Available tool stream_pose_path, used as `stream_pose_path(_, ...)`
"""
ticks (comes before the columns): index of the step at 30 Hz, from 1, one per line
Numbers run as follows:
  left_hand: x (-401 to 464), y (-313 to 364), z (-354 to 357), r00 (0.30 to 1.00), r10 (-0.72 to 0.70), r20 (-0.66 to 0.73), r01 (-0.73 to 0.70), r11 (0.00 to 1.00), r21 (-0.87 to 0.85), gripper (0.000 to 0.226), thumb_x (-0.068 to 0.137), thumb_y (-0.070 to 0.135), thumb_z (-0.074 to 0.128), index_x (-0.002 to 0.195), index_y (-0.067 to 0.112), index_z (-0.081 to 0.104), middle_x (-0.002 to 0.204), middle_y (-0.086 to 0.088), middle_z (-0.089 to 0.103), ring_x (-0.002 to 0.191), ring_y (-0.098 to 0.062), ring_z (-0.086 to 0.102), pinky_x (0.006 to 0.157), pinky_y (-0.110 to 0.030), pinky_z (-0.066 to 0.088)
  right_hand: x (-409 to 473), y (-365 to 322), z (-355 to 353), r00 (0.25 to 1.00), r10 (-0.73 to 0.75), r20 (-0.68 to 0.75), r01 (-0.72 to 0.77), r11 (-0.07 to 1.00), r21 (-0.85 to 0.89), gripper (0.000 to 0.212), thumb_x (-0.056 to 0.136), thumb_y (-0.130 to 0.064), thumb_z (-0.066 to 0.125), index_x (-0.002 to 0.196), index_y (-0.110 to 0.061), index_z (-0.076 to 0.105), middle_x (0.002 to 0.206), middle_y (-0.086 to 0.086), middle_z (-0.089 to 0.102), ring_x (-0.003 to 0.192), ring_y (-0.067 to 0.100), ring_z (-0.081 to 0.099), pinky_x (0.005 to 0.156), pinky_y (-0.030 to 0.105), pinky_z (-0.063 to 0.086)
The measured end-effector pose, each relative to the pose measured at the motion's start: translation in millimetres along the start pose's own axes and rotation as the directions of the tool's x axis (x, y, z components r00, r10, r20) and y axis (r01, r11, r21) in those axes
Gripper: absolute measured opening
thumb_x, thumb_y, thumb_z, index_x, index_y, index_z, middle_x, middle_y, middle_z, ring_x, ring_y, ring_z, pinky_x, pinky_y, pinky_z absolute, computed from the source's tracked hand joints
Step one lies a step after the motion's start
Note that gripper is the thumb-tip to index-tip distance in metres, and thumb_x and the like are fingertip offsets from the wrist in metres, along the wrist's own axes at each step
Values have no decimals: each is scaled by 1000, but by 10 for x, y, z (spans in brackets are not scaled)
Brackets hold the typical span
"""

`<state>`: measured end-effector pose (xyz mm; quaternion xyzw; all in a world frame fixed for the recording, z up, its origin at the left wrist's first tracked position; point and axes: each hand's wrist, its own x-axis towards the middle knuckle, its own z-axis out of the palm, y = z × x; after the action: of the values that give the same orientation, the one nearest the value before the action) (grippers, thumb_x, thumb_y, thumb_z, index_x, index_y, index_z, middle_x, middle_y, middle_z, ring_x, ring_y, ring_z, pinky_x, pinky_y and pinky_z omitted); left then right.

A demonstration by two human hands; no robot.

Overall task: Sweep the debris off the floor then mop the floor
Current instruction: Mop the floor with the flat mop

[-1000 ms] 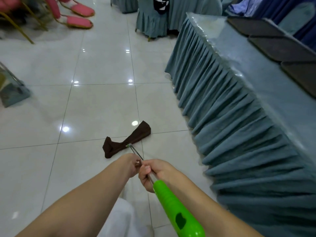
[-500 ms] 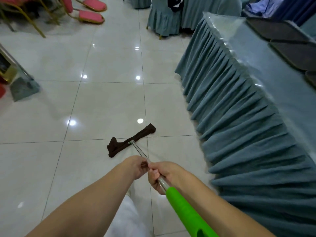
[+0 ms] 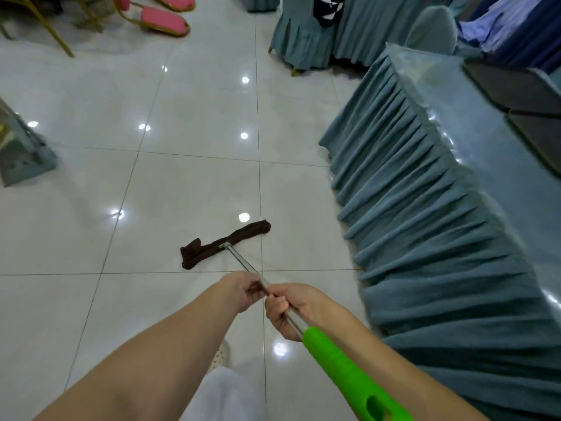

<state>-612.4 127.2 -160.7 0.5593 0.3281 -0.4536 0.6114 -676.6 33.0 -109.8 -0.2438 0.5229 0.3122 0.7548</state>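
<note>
Floor point(image 3: 188, 189): pale glossy tiles, thin dark grout lines, ceiling lights reflected as bright spots.

Table point(image 3: 485, 165): long, along the floor's right side, draped in a pleated grey-blue skirt that reaches the tiles. Dark mats point(image 3: 516, 86) lie on its top toward the far right.

Covered chairs point(image 3: 303, 34): same grey-blue cloth, at the floor's far edge past the table's end. Pink chairs point(image 3: 164, 19) with gold frames at the far left corner.

Mop point(image 3: 243, 262): metal shaft runs from lower right up to a dark brown cloth head point(image 3: 224, 243). The head lies flat on the tiles in mid-floor, just left of the table skirt and apart from it. Green grip point(image 3: 343, 372) at the shaft's near end.

Right hand point(image 3: 291, 308): fingers curled tight round the bare shaft, just above the green grip.

Left hand point(image 3: 243, 290): just ahead of the right, nearly touching it. Fingertips pinch the shaft, thumb against fingers.
</note>
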Motion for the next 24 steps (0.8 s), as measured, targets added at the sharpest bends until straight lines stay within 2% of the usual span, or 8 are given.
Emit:
stream_pose_path(3, 166, 421, -51, 1000, -4, -5, 4, 1000, 6, 36, 94, -9, 39, 60, -1, 47, 24, -8, 44, 22, -17, 50, 24, -18, 39, 105, -324, 303, 1000, -16, 4, 16, 1000, -27, 25, 96, -4, 42, 71, -5, 46, 36, 6, 39, 21, 9, 35, 23, 11, 28)
stream_pose_path(6, 317, 763, -80, 1000, -10, -5, 11, 999, 31, 54, 91, -11, 41, 38, -1, 52, 24, -7, 43, 17, -14, 45, 24, -16, 38, 209, -614, 522, 1000, -29, -7, 29, 999, -26, 21, 96, -5, 44, 75, -5, 48, 37, 5, 39, 22, 9, 35, 24, 11, 29)
stream_pose_path(7, 362, 857, -70, 1000, -9, -8, 10, 999, 33, 54, 91, -11, 41, 38, -1, 52, 24, -7, 43, 17, -14, 45, 24, -16, 38, 233, -703, 572, 1000, -29, 1, 29, 999, -32, 20, 96, -5, 44, 76, -5, 48, 38, 5, 39, 23, 9, 35, 24, 11, 30)
stream_pose_path(10, 484, 1082, -1, 1000, 0, -30, 1, 1000, 31, 36, 92, -10, 41, 57, 0, 47, 25, -8, 44, 18, -14, 46, 24, -16, 38, 277, -969, 656, 1000, -23, -5, 22, 999, -39, 20, 96, -5, 43, 76, -5, 48, 38, 4, 38, 23, 9, 35, 24, 11, 30)
stream_pose_path(17, 780, 1551, 291, 997, -3, -77, -2, 998, -60, 35, 91, -7, 42, 58, 3, 42, 22, -6, 39, 15, -14, 41, 23, -15, 35, 409, -1659, 717, 1000, 11, 14, -10, 996, -88, 20, 96, -6, 44, 77, -4, 47, 38, 5, 39, 22, 9, 34, 24, 10, 29)
stream_pose_path(24, 1086, 2048, 885, 991, 74, -112, -94, 979, -183, 29, 96, 0, 37, 67, 6, 40, 22, 1, 43, 17, -8, 42, 26, -12, 35, 492, -2649, 652, 994, 89, 63, -77, 982, -172, 23, 94, -4, 45, 71, -4, 48, 38, 6, 40, 21, 10, 35, 24, 12, 30)
